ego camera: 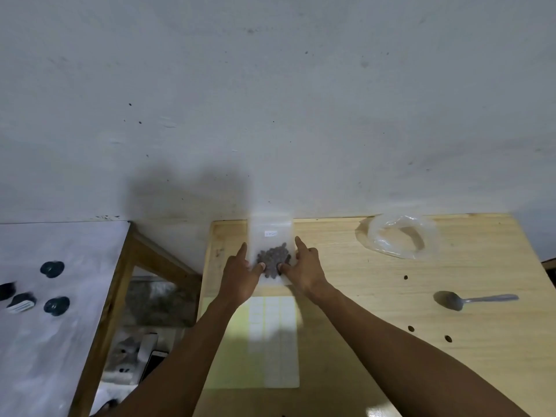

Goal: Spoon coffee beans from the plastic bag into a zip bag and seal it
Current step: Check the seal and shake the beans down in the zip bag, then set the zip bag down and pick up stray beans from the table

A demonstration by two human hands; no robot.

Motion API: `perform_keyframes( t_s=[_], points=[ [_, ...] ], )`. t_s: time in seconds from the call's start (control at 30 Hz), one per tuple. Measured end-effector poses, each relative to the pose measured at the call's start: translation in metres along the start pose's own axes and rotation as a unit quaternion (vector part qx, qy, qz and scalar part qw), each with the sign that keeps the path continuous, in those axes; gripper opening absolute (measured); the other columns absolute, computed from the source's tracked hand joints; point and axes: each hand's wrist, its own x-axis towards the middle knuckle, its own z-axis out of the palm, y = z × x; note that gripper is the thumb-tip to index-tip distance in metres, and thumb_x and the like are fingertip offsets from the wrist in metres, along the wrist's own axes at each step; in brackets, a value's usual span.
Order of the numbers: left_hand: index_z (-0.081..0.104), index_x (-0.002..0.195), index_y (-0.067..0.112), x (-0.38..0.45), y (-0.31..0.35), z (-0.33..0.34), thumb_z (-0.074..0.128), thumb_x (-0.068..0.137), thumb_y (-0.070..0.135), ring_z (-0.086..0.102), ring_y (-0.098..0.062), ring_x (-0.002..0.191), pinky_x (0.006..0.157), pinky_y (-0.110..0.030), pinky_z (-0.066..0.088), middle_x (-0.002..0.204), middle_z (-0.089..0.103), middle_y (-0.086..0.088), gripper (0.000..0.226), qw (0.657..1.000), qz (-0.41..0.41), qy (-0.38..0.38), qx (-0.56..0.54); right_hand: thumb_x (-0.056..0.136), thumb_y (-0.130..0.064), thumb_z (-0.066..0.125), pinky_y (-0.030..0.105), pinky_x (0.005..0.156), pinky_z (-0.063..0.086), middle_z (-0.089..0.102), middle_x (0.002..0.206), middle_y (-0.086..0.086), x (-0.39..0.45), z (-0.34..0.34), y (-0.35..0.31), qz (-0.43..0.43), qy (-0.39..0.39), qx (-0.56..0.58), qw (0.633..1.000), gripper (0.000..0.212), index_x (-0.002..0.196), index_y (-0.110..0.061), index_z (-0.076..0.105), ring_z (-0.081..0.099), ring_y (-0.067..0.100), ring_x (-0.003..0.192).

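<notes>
A small clear zip bag with a white label and a clump of coffee beans in its lower half is held upright over the far edge of the wooden table. My left hand pinches its left side, thumb in front and forefinger along the edge. On the opposite side my right hand pinches it the same way. The crumpled clear plastic bag lies at the back right of the table. A metal spoon lies on the table to the right, bowl pointing left.
A pale sheet of white labels lies on the table under my forearms. Left of the table stands a white surface with dark round knobs. A gap with clutter lies between the two. A grey wall rises behind.
</notes>
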Motion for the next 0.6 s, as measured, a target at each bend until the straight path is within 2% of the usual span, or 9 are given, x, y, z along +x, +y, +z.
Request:
perform_keyframes(
  t_s=[0.1,0.17,0.23,0.3,0.33,0.4,0.5,0.6],
  points=[
    [0.027,0.153,0.019,-0.009,-0.001,-0.004,0.065,0.091,0.034,0.053,-0.028,0.115,0.095,-0.035,0.045,0.129,0.052,-0.016,0.074,0.999,-0.005,0.037,-0.004,0.086,-0.021,0.071,0.032,0.097,0.046,0.042,0.118,0.01,-0.009,-0.004,0.004,-0.003,0.012,0.008,1.0,0.063,0.141,-0.018,0.041,0.051,0.03,0.114],
    [0.034,0.149,0.019,-0.023,0.003,-0.006,0.063,0.091,0.029,0.047,-0.032,0.123,0.103,-0.041,0.04,0.134,0.048,-0.017,0.066,0.995,0.021,0.097,0.006,0.088,-0.023,0.071,0.037,0.102,0.047,0.044,0.125,0.012,-0.02,-0.013,0.01,-0.006,0.025,0.017,1.0,0.069,0.147,-0.015,0.037,0.052,0.028,0.115],
    [0.041,0.144,0.017,-0.04,0.011,-0.005,0.06,0.092,0.021,0.043,-0.031,0.124,0.102,-0.032,0.035,0.133,0.048,-0.015,0.055,0.984,0.092,0.154,-0.009,0.09,-0.02,0.068,0.037,0.097,0.05,0.048,0.128,0.013,-0.036,-0.026,0.02,-0.012,0.047,0.023,0.999,0.064,0.147,-0.015,0.039,0.057,0.024,0.106],
    [0.044,0.141,0.016,-0.059,0.023,0.004,0.058,0.094,0.015,0.042,-0.023,0.123,0.097,-0.017,0.028,0.131,0.048,-0.01,0.05,0.968,0.188,0.165,-0.023,0.092,-0.02,0.065,0.032,0.087,0.051,0.051,0.122,0.01,-0.057,-0.042,0.038,-0.017,0.078,0.007,0.997,0.054,0.142,-0.017,0.046,0.059,0.02,0.095],
    [0.044,0.141,0.015,-0.067,0.028,0.013,0.058,0.094,0.013,0.041,-0.019,0.121,0.098,-0.016,0.028,0.129,0.048,-0.008,0.049,0.96,0.233,0.152,-0.026,0.092,-0.02,0.064,0.028,0.083,0.049,0.053,0.12,0.009,-0.068,-0.051,0.049,-0.018,0.097,-0.002,0.995,0.049,0.139,-0.017,0.049,0.058,0.018,0.091],
    [0.044,0.141,0.015,-0.079,0.035,0.04,0.057,0.095,0.013,0.039,-0.014,0.124,0.106,-0.025,0.032,0.132,0.046,-0.006,0.048,0.952,0.287,0.103,-0.023,0.092,-0.018,0.063,0.023,0.079,0.045,0.055,0.116,0.008,-0.091,-0.07,0.074,-0.004,0.133,-0.028,0.991,0.043,0.134,-0.016,0.054,0.059,0.015,0.086],
    [0.039,0.146,0.018,-0.093,0.041,0.089,0.052,0.097,0.02,0.037,-0.018,0.135,0.11,-0.037,0.038,0.142,0.04,-0.002,0.051,0.951,0.308,0.01,-0.009,0.092,-0.017,0.062,0.022,0.077,0.041,0.058,0.113,0.008,-0.125,-0.102,0.112,0.049,0.187,-0.051,0.98,0.038,0.129,-0.014,0.058,0.059,0.015,0.084],
    [0.034,0.15,0.016,-0.109,0.044,0.135,0.05,0.099,0.027,0.026,-0.022,0.144,0.116,-0.036,0.027,0.154,0.033,-0.003,0.055,0.951,0.302,-0.055,0.044,0.091,-0.019,0.062,0.027,0.08,0.045,0.061,0.115,0.012,-0.158,-0.132,0.149,0.098,0.232,-0.069,0.965,0.037,0.127,-0.012,0.061,0.062,0.02,0.088]
  ],
)
